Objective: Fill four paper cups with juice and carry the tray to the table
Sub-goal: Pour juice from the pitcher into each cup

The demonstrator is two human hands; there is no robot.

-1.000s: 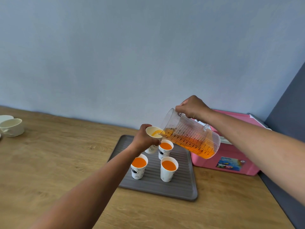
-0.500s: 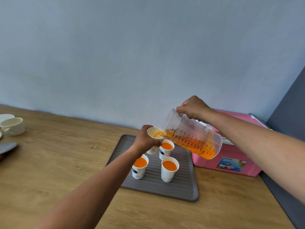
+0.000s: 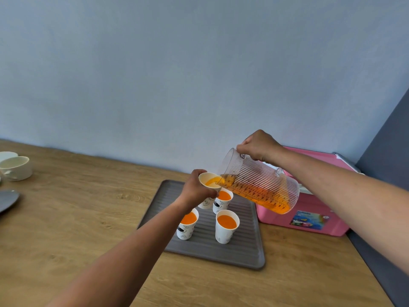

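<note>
Left hand (image 3: 195, 191) still grips tilted cup (image 3: 209, 180); right hand (image 3: 257, 145) keeps pitcher (image 3: 256, 182) tipped, juice level higher.

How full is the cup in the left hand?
Partly full. The cup in the left hand shows pale inner wall above the juice.

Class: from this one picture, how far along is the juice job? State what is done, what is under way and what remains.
Done: three paper cups stand full on the grey tray. Under way: the left hand holds the fourth cup tilted while the right hand pours from the ribbed pitcher; it is only partly filled. Left: finish filling, set it on the tray, carry the tray to the table.
</note>
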